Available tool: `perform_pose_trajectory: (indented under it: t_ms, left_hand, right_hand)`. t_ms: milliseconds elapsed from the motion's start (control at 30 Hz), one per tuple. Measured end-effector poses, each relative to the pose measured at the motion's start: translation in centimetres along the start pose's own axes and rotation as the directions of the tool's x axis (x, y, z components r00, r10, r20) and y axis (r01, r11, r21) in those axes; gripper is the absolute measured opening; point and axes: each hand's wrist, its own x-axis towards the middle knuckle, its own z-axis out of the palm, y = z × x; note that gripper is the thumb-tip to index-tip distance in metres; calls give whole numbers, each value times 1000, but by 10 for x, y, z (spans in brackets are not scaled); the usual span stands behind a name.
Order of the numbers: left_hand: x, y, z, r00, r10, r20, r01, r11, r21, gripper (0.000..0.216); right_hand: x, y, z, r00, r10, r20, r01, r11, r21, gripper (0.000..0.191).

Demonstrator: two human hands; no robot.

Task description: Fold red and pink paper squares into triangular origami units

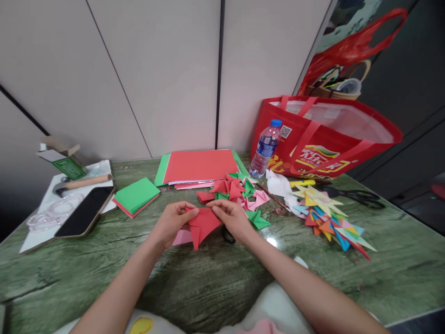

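A partly folded piece of red origami paper (205, 223) hangs between my hands above the table. My left hand (174, 221) pinches its upper left corner, thumb on top. On the upper right corner, my right hand (232, 217) pinches with thumb and forefinger. A folded flap points down toward me. Behind and below the left fingers lies a pink piece of paper (182, 237), partly covered. Just beyond my hands sits a loose pile of folded red, green and pink paper pieces (231, 188). A small black ring-like object (227, 235) shows beneath the right hand.
Stacked green sheets (137, 195), a phone (85, 211) and a hammer-like tool (83, 182) lie left. Large red sheets (201, 166) rest against the wall. A water bottle (266, 148), red bag (323, 139), scissors (361, 197) and multicoloured folded-paper chain (330, 218) stand or lie right.
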Motion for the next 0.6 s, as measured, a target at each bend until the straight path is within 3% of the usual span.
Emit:
perform_pose_trajectory:
  t_ms: [133, 267, 600]
  left_hand:
    - [1, 0, -3, 1000, -18, 18, 19, 998, -54, 26]
    - [0, 0, -3, 999, -23, 36, 25, 998, -60, 25]
    - [0, 2, -1, 999, -28, 19, 28, 999, -26, 26]
  right_hand:
    - [-1, -3, 0, 999, 4, 51, -8, 996, 90, 18]
    - [-3, -4, 0, 992, -36, 122, 27, 997, 71, 29]
    - [-3, -4, 2, 993, -68, 95, 64, 997, 42, 29]
